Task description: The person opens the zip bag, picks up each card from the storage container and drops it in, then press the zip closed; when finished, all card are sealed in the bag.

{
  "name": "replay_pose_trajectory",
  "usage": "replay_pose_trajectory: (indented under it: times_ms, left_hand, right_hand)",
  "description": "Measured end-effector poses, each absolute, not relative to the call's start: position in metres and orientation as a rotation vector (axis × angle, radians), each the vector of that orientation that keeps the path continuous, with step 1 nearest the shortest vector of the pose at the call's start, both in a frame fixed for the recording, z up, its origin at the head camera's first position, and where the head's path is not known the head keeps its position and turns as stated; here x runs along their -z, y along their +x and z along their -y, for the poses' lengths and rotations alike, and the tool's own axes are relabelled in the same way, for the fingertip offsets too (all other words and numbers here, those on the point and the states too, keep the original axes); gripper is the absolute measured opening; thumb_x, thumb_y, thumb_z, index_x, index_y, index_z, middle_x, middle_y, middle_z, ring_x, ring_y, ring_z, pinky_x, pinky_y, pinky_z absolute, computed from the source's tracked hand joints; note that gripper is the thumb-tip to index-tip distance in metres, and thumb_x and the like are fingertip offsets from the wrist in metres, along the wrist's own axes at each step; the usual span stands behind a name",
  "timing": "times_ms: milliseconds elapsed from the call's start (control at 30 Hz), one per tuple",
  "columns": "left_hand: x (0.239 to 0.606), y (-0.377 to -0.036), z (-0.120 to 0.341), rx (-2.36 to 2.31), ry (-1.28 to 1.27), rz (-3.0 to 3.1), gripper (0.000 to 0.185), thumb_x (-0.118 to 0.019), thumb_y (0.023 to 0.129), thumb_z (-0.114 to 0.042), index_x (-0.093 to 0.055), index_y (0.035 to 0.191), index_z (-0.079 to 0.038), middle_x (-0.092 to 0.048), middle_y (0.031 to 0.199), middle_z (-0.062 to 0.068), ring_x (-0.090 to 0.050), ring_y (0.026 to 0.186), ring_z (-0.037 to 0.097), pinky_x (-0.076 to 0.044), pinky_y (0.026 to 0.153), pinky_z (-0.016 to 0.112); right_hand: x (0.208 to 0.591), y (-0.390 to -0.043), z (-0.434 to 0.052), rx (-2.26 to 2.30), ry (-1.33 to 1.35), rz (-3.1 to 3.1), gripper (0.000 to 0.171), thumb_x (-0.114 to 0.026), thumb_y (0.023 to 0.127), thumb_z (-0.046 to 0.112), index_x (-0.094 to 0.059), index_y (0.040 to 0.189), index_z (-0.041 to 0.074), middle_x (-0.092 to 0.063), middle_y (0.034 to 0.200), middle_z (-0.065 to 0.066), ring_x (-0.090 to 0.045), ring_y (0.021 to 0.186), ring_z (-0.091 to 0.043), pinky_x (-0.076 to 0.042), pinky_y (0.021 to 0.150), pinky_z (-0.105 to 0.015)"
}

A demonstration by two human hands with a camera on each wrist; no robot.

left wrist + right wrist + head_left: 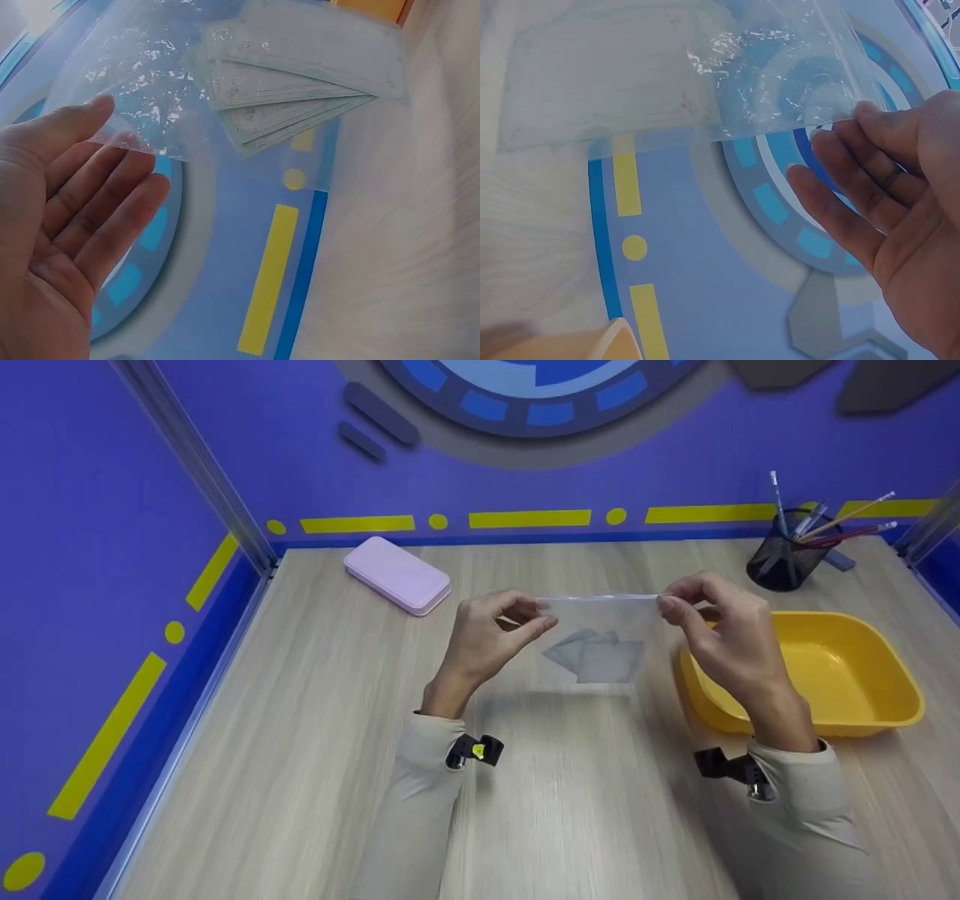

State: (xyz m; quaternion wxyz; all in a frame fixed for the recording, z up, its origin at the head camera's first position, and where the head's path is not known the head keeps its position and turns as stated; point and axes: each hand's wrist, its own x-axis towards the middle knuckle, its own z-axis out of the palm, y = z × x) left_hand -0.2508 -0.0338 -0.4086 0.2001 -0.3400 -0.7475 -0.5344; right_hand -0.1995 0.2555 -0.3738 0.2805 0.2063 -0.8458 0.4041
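Observation:
A clear plastic zip bag (630, 621) is stretched between the two hands above the table. Inside it, several thin, flat, rectangular pieces (611, 662) fan out near the bottom; they look pale and greenish at the edges in the left wrist view. My left hand (484, 637) pinches the bag's upper left corner between thumb and fingers. At the opposite upper corner, my right hand (724, 637) pinches the edge, its other fingers loosely bent in the right wrist view. The bag's top edge runs straight from hand to hand.
A yellow tray (832, 675) sits to the right, partly behind the right hand. Farther back stands a black mesh cup (784, 559) with pens and pencils. A pink case (397, 575) lies at the back left. Blue-purple walls (480, 487) border the wooden table (315, 720).

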Motion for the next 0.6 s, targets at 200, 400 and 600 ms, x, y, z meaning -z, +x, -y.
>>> replay_pose_trajectory:
  times_ms: [200, 400, 600]
  left_hand:
    - [0.4116, -0.2512, 0.0323, 1.538, -0.956, 2.146, 0.011, -0.085, 0.091, -0.010, -0.079, 0.095, -0.002, -0.079, 0.090, 0.005, -0.075, 0.079, 0.014, -0.063, 0.072, 0.037]
    - [0.4132, -0.2511, 0.0300, 1.582, -0.969, 2.166, 0.011, -0.084, 0.092, -0.011, -0.080, 0.097, -0.003, -0.078, 0.091, 0.004, -0.074, 0.079, 0.013, -0.062, 0.073, 0.034]
    - [0.4137, -0.2510, 0.0291, 1.610, -0.969, 2.190, 0.011, -0.083, 0.094, -0.013, -0.080, 0.099, -0.003, -0.078, 0.092, 0.004, -0.074, 0.078, 0.012, -0.062, 0.073, 0.038]
  right_hand:
    - [0.3746, -0.2004, -0.2531, -1.162, 0.540, 2.198, 0.005, -0.069, 0.099, -0.006, -0.067, 0.102, -0.009, -0.072, 0.093, -0.011, -0.069, 0.080, -0.006, -0.056, 0.075, -0.014]
    - [0.3745, -0.2010, -0.2518, -1.237, 0.492, 2.145, 0.007, -0.067, 0.100, -0.007, -0.067, 0.106, -0.009, -0.071, 0.096, -0.008, -0.069, 0.080, -0.010, -0.056, 0.078, -0.015]
    - [0.3750, -0.2012, -0.2515, -1.318, 0.440, 2.100, 0.010, -0.066, 0.100, -0.009, -0.064, 0.110, -0.012, -0.069, 0.098, -0.002, -0.070, 0.080, -0.012, -0.056, 0.081, -0.017]
